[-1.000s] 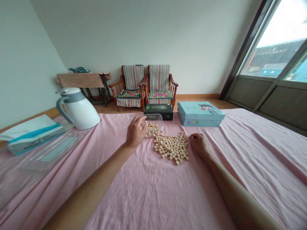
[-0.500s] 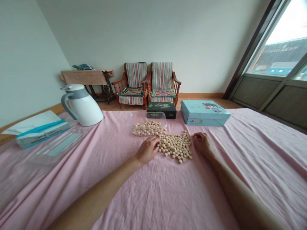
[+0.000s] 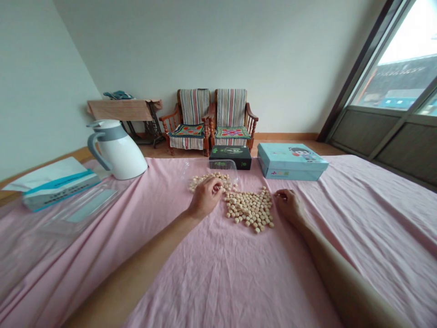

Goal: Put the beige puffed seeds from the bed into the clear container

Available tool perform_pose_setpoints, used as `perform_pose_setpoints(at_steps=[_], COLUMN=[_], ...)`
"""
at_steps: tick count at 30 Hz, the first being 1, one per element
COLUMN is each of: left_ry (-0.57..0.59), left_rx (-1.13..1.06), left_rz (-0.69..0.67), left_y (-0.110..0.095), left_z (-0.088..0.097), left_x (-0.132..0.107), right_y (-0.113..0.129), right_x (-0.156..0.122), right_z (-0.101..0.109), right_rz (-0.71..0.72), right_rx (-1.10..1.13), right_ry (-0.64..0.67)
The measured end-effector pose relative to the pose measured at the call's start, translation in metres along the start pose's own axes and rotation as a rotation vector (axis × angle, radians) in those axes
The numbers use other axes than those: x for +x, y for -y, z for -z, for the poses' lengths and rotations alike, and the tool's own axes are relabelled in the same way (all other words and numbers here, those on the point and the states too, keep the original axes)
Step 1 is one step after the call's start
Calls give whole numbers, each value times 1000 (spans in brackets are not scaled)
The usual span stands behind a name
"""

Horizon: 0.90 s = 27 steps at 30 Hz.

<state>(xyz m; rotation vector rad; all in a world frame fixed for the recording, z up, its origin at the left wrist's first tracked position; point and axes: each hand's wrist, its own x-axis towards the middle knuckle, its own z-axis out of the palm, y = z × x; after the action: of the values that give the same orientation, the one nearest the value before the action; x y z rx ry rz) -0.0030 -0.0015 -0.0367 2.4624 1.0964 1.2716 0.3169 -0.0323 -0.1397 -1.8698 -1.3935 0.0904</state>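
Observation:
A flat patch of several small beige cube-like pieces [image 3: 251,209] lies on the pink cloth [image 3: 221,273]. Behind it a clear plastic container [image 3: 218,171] holds more of the same pieces [image 3: 201,181]. My left hand [image 3: 205,200] is over the near edge of that second pile, fingers curled and pinched together on pieces I cannot make out clearly. My right hand [image 3: 290,207] rests on the cloth at the right edge of the flat patch, fingers curled with the fingertips touching the nearest pieces.
A white jug with a grey handle [image 3: 118,150] stands at the back left. A black box [image 3: 230,157] and a light blue box [image 3: 290,160] sit behind the pieces. A clear lid [image 3: 82,212] and a white-and-blue packet [image 3: 54,184] lie at the left.
My left hand went from the far pile to the left edge of the flat patch and is now back at the far pile. My right hand has stayed put.

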Motion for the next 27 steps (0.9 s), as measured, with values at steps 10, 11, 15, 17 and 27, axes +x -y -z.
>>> perform_pose_setpoints(at_steps=[10,11,15,17,27], left_ry=[291,341,360,341,122], left_rx=[139,178,264,266,185], left_rz=[-33,-12,44,45,-27], left_y=[5,7,14,15,-13], left_z=[-11,-18,-36,-39,-12], left_x=[-13,-19,-30,-30,-4], right_y=[4,4,4,5,8], right_x=[-1,-1,-2,-2,-2], right_z=[2,2,2,4,5], right_rz=[-5,-9,-11,-7,-16], right_rx=[-1,-2,-6,-9,0], right_ry=[10,9,21,28,41])
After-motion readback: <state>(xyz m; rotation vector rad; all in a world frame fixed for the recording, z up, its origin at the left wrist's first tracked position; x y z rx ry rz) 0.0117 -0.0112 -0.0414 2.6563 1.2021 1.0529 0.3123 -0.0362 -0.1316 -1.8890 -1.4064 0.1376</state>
